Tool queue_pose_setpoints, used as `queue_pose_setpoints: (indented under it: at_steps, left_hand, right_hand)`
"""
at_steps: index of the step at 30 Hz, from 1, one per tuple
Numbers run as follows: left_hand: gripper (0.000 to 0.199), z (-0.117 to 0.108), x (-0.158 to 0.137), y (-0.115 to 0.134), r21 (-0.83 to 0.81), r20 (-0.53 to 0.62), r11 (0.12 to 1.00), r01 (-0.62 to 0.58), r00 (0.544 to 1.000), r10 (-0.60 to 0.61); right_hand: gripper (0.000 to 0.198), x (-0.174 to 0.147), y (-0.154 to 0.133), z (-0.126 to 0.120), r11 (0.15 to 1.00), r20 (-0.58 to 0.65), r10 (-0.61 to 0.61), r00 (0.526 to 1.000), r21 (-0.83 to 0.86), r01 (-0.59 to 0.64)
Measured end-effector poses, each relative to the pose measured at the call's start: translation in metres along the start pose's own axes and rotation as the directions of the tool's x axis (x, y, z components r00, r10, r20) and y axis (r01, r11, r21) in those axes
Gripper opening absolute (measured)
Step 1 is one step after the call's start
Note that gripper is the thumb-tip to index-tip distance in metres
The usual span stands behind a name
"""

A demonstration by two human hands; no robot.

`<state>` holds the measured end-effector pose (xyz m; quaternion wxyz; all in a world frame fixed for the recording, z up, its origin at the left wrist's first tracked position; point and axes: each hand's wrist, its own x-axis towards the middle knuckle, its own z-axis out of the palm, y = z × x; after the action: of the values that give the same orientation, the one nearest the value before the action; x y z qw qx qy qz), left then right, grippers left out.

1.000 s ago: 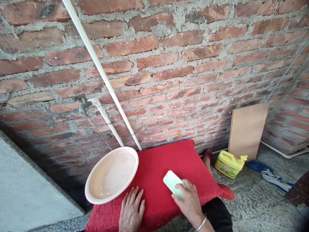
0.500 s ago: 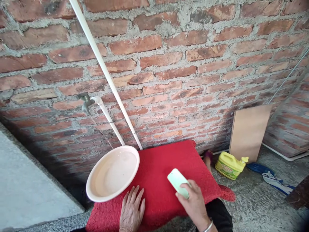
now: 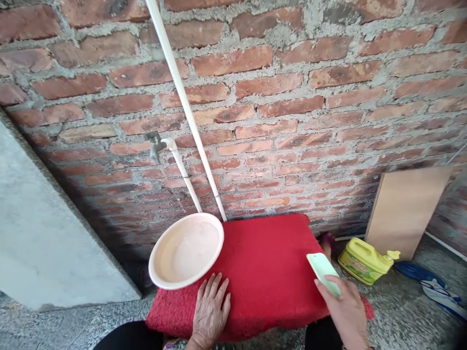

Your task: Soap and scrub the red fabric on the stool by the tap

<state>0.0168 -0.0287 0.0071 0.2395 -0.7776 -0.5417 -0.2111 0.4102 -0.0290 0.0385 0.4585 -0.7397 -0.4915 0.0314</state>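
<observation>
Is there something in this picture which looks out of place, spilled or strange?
Mainly the basin: it seems to jut past the left edge of the red cloth, so its support looks partial. A thin stream of water also runs from the tap.

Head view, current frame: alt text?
A right hand holds a pale green object at the right end of a red cloth; the left hand rests on the cloth beside a pale basin. A brick wall and tap are behind.
</observation>
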Motion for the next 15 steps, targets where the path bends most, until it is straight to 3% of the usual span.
queue_pose_setpoints:
  at_steps: [3,7,10,12,15]
  left_hand:
    - [0.04,-0.003,0.002,0.001,-0.001,0.002,1.0,0.01,1.0,-0.01]
    - [0.041,-0.007,0.004,0.003,-0.02,0.01,0.999,0.025,1.0,-0.025]
    - [0.042,-0.01,0.004,0.005,-0.032,0.019,0.999,0.034,0.999,-0.034]
    - [0.041,-0.01,0.004,0.006,-0.035,0.026,0.998,0.053,0.998,-0.052]
    - [0.04,-0.009,0.005,0.009,-0.054,0.036,0.994,0.093,0.995,-0.091]
  right_hand:
    - [0.031,-0.024,-0.044,0.031,0.993,0.162,-0.11,0.981,0.069,0.1]
    - [0.016,-0.063,-0.104,0.07,0.945,0.41,-0.327,0.852,0.134,0.298]
    - [0.017,-0.071,-0.112,0.078,0.927,0.474,-0.372,0.798,0.144,0.347]
    - [0.016,-0.061,-0.096,0.073,0.943,0.452,-0.332,0.828,0.134,0.305]
    - [0.029,-0.033,-0.058,0.055,0.982,0.322,-0.186,0.928,0.086,0.167]
